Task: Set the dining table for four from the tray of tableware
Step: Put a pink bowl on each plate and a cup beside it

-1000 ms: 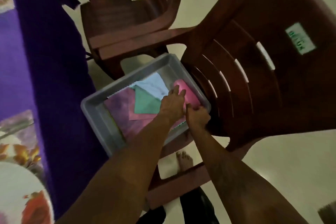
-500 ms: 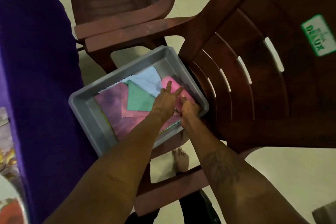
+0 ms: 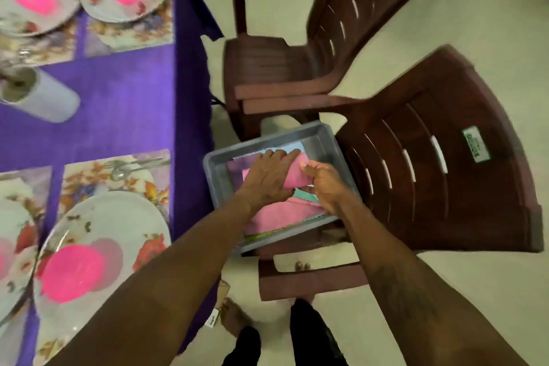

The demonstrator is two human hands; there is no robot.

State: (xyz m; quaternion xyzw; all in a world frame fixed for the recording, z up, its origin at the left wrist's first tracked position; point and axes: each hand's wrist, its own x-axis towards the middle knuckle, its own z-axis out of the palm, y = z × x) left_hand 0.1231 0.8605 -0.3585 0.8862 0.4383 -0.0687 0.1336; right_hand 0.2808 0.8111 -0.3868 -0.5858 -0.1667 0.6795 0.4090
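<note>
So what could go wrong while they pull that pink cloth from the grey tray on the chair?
The left hand and right hand both hold the folded pink cloth napkin. The loose teal cloth and light blue cloth next to it might get dragged out too. The grey plastic tray sits on a brown plastic chair, so a hard tug could perhaps slide it off the seat.

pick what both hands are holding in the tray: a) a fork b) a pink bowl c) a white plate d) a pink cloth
d: the left hand and the right hand both grip the pink cloth just above the other cloths in the grey tray.
</note>
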